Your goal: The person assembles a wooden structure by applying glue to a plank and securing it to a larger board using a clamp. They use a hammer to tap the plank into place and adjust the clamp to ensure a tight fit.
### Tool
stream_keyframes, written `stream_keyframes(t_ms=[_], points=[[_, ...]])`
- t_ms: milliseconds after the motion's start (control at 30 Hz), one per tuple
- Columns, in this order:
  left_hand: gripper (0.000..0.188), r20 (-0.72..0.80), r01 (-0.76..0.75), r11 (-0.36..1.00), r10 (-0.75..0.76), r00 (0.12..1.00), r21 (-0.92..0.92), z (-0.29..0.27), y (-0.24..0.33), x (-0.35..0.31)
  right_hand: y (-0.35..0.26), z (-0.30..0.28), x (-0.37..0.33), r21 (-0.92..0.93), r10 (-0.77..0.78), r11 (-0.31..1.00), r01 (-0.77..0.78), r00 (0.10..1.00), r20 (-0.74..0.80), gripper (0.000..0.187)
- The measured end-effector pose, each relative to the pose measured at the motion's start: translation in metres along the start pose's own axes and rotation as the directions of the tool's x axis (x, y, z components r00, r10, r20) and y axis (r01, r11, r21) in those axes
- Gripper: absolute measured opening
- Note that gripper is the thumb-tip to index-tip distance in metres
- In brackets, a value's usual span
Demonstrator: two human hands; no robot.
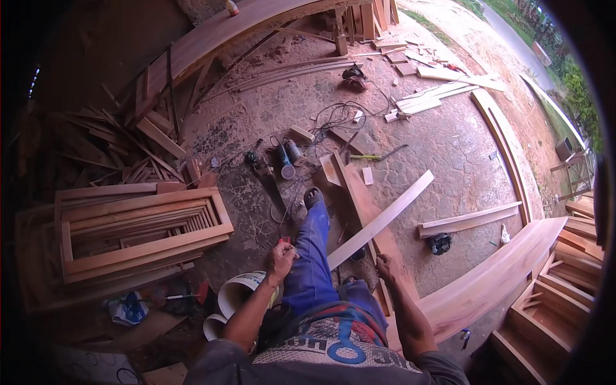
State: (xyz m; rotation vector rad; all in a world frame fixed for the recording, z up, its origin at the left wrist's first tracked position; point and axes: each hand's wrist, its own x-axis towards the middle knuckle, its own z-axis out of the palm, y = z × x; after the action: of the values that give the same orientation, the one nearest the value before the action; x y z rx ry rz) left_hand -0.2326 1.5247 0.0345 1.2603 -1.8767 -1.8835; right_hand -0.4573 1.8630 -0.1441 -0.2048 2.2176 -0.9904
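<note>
My left hand is closed around a small tool with a red handle, held beside my left leg; its exact kind is hard to make out. My right hand is closed over a long reddish plank, and whether anything is in its fingers is hidden. A pale narrow board lies slantwise across that plank, its lower end by my knees. Past my outstretched foot, a blue angle grinder and other power tools rest on the floor among loose cords.
Stacked wooden frames stand at the left, below a pile of scrap wood. White buckets sit by my left arm. A wide plank and wooden frames fill the right. A long workbench stands at the back.
</note>
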Motion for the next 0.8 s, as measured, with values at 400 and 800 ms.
stream_keyframes(t_ms=[400,800], points=[[0.007,0.285,-0.235,0.755,0.066,0.956,0.613,0.047,-0.046,0.287,-0.077,0.128,0.422,-0.484,-0.112,0.872,0.073,0.992,-0.052,0.027],[0.014,0.219,-0.182,0.829,0.074,0.973,0.528,-0.006,-0.049,0.39,-0.088,0.223,0.73,-0.936,-0.018,0.239,0.26,0.965,0.263,0.032]])
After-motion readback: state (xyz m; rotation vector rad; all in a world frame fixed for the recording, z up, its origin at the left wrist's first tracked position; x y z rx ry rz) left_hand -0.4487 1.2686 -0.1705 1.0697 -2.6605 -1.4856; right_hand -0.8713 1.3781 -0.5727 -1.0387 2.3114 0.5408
